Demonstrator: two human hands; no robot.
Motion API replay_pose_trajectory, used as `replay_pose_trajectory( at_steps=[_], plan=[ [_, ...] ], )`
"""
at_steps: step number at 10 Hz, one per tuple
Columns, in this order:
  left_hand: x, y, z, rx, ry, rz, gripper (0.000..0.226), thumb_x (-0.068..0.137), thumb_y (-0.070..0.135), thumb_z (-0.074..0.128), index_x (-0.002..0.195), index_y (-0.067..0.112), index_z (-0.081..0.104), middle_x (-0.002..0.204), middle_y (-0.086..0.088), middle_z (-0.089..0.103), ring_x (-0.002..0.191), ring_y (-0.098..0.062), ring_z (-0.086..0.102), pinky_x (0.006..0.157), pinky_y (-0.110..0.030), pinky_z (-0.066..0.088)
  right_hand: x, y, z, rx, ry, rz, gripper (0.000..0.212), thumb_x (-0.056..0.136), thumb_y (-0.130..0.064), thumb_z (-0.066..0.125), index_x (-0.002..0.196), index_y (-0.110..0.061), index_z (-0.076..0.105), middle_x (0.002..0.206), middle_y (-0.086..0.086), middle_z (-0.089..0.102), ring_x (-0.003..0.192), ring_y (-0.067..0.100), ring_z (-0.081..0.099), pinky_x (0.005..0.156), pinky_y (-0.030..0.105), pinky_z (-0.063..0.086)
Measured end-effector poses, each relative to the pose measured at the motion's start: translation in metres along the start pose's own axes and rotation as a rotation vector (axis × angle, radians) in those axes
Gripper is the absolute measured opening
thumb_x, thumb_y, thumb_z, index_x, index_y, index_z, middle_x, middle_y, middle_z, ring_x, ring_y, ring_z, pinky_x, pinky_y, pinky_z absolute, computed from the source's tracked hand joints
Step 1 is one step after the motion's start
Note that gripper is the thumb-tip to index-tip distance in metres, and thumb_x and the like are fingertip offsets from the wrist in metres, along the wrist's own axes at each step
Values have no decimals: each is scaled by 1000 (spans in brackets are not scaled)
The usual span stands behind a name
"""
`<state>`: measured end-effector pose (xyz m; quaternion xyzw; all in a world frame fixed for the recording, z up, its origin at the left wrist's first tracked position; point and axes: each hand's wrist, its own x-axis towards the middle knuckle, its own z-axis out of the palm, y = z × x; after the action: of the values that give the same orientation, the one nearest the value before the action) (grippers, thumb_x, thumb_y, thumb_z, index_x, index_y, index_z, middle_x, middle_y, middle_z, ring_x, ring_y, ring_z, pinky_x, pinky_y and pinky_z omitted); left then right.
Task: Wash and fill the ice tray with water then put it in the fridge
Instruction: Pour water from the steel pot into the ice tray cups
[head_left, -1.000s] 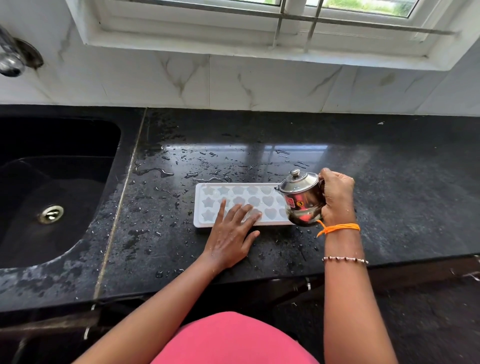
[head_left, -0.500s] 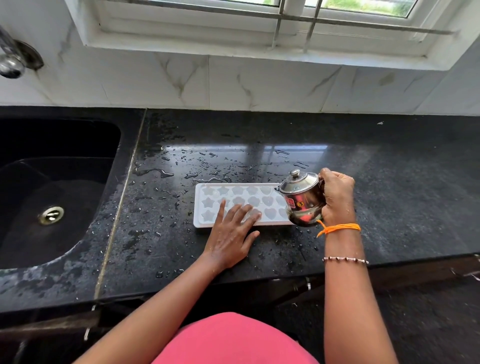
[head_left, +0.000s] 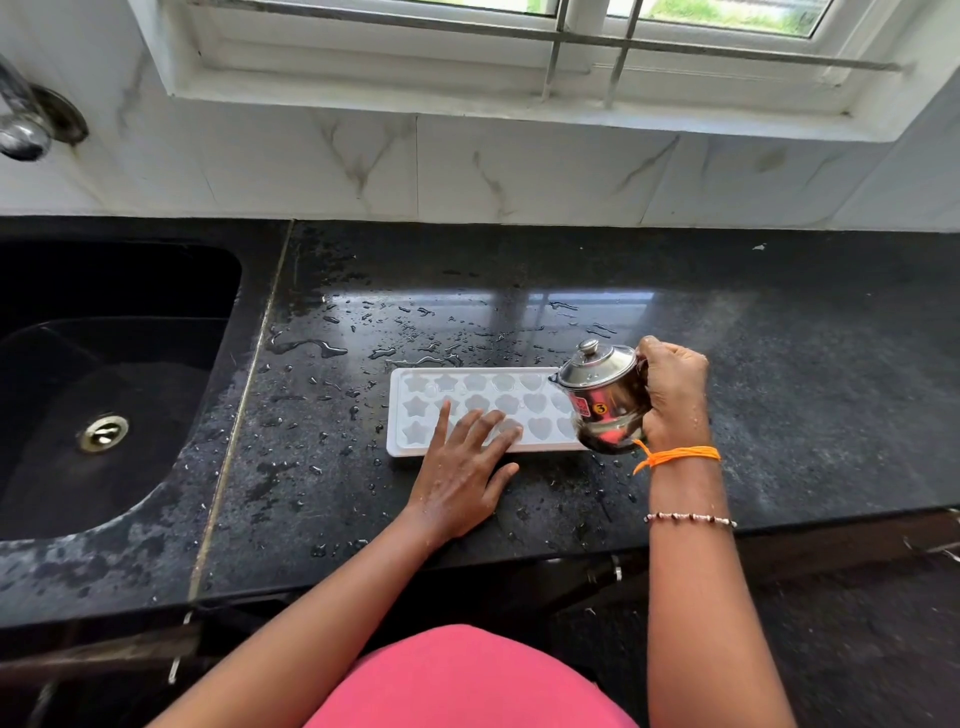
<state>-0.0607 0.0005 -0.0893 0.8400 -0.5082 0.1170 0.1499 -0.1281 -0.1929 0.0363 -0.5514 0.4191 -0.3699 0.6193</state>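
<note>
A white ice tray (head_left: 415, 410) with star and heart moulds lies flat on the wet black counter (head_left: 779, 364). My left hand (head_left: 460, 467) rests on the tray's near edge, fingers straight and spread over the moulds. My right hand (head_left: 675, 395) grips the handle of a small lidded steel jug (head_left: 605, 395), held tilted with its spout over the tray's right end. The jug hides that end of the tray.
A black sink (head_left: 104, 395) with a steel drain sits at the left, and a tap (head_left: 23, 130) shows at the upper left. Water drops lie on the counter behind the tray. A tiled wall and a window run along the back.
</note>
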Motion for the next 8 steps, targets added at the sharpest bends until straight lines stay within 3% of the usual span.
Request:
replay_pose_trajectory(
  at_steps=[4, 6, 8],
  plan=[
    [1, 0, 0, -4, 1, 4, 44, 89, 44, 40, 124, 23, 57, 128, -3, 56, 119, -27, 51, 112, -54, 11, -5, -7, -1, 110, -8, 39, 35, 81, 0, 51, 51, -14, 39, 39, -6, 37, 35, 4, 35, 40, 11, 32],
    [1, 1, -3, -10, -4, -8, 44, 88, 43, 40, 124, 24, 58, 128, -1, 57, 119, -25, 50, 111, -54, 13, -8, -6, 2, 181, -38, 83, 37, 78, -1, 48, 48, -17, 32, 37, -10, 28, 42, 9, 26, 50, 22, 25],
    [-7, -2, -7, 7, -4, -6, 46, 88, 44, 39, 126, 24, 56, 128, -1, 57, 121, -26, 51, 111, -53, 13, -15, -8, 17, 111, -104, 38, 40, 83, 1, 47, 50, -15, 34, 31, -14, 30, 31, 2, 28, 37, 11, 26]
  ],
)
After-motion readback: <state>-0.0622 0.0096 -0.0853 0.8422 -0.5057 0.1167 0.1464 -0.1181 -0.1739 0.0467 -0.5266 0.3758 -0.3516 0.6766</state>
